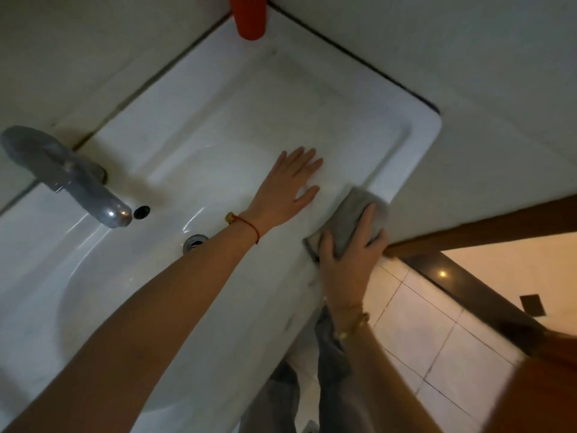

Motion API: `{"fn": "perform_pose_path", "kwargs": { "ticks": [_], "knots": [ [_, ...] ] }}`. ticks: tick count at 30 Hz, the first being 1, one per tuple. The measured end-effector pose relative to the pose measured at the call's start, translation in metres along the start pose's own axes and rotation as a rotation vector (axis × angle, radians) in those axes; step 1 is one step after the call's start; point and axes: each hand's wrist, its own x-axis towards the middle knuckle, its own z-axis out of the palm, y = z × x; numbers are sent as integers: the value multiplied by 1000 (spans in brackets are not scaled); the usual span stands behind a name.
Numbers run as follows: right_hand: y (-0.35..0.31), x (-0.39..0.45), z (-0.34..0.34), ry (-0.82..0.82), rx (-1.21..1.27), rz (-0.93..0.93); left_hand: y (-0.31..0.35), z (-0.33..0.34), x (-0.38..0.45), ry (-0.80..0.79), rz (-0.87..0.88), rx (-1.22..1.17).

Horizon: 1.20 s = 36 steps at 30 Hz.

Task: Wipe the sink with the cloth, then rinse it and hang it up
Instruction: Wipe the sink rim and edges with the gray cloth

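The white ceramic sink [218,98] fills most of the view, with a flat shelf to the right of its basin. My right hand [346,260] presses a folded grey cloth [352,217] against the sink's front right edge, fingers spread over it. My left hand [287,189] lies flat on the shelf with fingers apart, holding nothing, just left of the cloth. A red string bracelet sits on the left wrist.
A grey metal faucet [71,176] reaches over the basin at left, with the overflow hole [142,211] and drain [195,242] near it. A red cup [249,15] stands at the sink's far corner. White tiled walls enclose two sides. Tiled floor and a wooden door frame [468,232] lie at right.
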Motion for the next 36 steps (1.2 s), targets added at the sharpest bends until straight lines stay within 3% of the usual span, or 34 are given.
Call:
{"fn": "perform_pose_path", "kwargs": {
  "ticks": [2,4,7,12,20,23,28,34,36],
  "knots": [
    [-4,-44,8,-68,43,14,-3,-2,2,1,-38,2],
    [-1,-63,3,-36,20,3,4,2,2,-30,18,-27],
    [2,-11,-5,-60,-32,-39,2,3,3,-16,1,-21],
    [-5,54,-5,75,-125,-2,2,5,2,-14,-13,-4],
    [0,-68,9,-33,37,-7,-1,7,2,3,-10,-14],
    [1,-16,-2,-49,-5,-42,-2,6,3,-14,-5,3],
    [-6,70,-8,90,-77,29,1,2,2,-28,-8,1],
    [-4,-43,7,15,-4,12,1,3,3,-26,-15,-10],
    [-1,-43,4,-13,19,-11,2,3,2,-24,-8,-10]
  ]
}}
